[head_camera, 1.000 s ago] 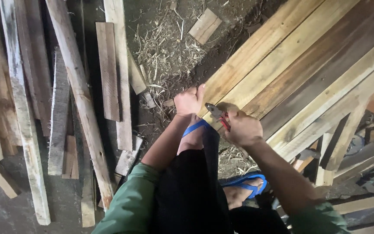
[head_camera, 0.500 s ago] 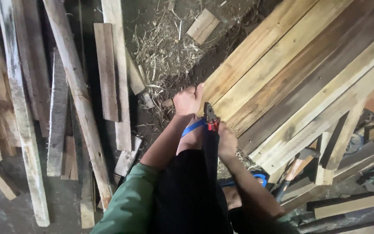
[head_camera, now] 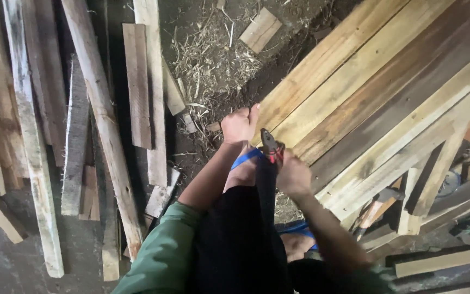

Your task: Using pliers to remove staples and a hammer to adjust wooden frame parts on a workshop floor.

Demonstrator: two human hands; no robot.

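Fingers of right hand clamped on red-handled pliers at end of plank stack, left hand fisted shut on plank end; mid-grip w/ pliers, next needs steady pull

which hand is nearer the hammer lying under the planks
Right. The right hand, gripping the pliers, is just up-left of the hammer; the left hand is further off to the left.

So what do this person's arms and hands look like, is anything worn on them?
Both hands are bare: the left hand and the right hand show no gloves. The forearms are uncovered too. A green sleeve covers the left upper arm.
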